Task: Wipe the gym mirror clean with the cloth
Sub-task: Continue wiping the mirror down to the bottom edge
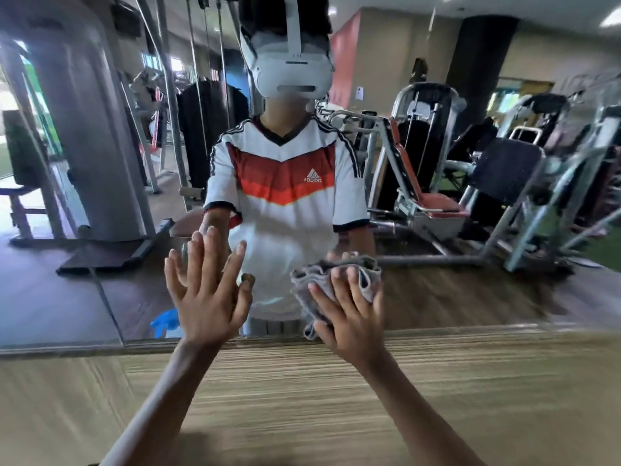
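The large gym mirror (470, 290) fills the upper part of the head view, its bottom edge meeting a wooden panel. My left hand (208, 297) lies flat against the glass low down, fingers straight and spread. To its right, my right hand (349, 307) presses a crumpled grey cloth (316, 280) against the mirror with straight fingers. The cloth bunches above and left of the fingers. Both hands' reflections meet them in the glass.
A wood-grain panel (302, 398) runs below the mirror. The glass reflects a person in a white and red shirt with a headset, grey weight machines (420, 183), a pillar (90, 129) and a blue object (164, 321) on the floor.
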`<state>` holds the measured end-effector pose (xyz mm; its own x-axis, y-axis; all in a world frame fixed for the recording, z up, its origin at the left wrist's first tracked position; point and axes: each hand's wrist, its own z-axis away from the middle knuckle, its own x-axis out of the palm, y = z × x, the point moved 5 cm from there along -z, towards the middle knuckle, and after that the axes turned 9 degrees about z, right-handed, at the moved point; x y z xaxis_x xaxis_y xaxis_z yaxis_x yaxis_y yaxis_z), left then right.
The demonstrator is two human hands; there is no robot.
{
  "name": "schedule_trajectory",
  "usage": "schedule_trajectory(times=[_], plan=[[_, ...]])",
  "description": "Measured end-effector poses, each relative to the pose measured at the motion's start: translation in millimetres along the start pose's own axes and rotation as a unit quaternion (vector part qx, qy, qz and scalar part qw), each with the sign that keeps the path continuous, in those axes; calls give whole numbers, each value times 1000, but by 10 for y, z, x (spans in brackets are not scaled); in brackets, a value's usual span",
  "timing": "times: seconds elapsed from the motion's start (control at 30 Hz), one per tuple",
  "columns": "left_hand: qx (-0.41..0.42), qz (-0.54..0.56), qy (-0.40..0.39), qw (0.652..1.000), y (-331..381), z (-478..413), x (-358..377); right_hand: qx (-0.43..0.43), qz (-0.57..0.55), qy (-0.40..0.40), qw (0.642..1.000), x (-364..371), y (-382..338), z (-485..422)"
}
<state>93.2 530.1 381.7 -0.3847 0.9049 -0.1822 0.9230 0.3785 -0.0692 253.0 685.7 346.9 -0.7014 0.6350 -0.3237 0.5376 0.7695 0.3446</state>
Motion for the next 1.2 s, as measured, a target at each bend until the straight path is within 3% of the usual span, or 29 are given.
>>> schedule_trajectory(times=[0.03,0.1,0.2,0.27,0.33,0.4,0.47,0.53,0.57,0.63,0.7,0.77,0.83,0.9,0.97,1.03,1.1,1.2], plan=[[5,0,1,1000,-4,1,-6,-49,17,-7,999,18,69,137],[6,-7,3,1000,-13,-5,0,-55,39,-6,998,-6,371,300],[0,-18,11,1000,-2,10,27,90,17,6,996,-109,757,174],[2,-15,14,1000,-2,4,21,215,-13,32,976,-143,680,-99],[6,-7,13,1000,-6,5,5,273,-50,49,960,-134,372,-340],[15,-12,11,1000,-13,16,-2,211,-58,40,975,-83,-17,-425],[23,-20,7,1000,-34,26,3,46,-18,16,999,-24,-294,-263],[27,-18,5,999,-60,37,8,-77,24,9,997,13,-235,14],[27,-17,4,999,-66,45,9,-90,37,10,995,12,-110,130],[25,-11,9,1000,-46,54,14,-28,53,12,998,-23,255,226],[16,-9,16,1000,-25,35,16,119,40,31,992,-87,588,94],[12,-3,14,1000,-23,27,15,285,-13,65,956,-169,628,-221],[18,-2,14,1000,-35,42,19,364,-104,97,920,-230,347,-534],[23,-6,12,1000,-52,55,25,275,-146,92,946,-194,-132,-663],[27,-3,8,1000,-58,56,17,47,-73,48,995,-63,-576,-415],[31,13,3,999,-73,57,0,-78,-2,23,997,61,-545,-55],[33,27,9,999,-86,55,-19,-45,35,16,998,40,-240,47],[-3,32,29,999,-55,-33,-38,152,27,45,987,-169,289,-412]])
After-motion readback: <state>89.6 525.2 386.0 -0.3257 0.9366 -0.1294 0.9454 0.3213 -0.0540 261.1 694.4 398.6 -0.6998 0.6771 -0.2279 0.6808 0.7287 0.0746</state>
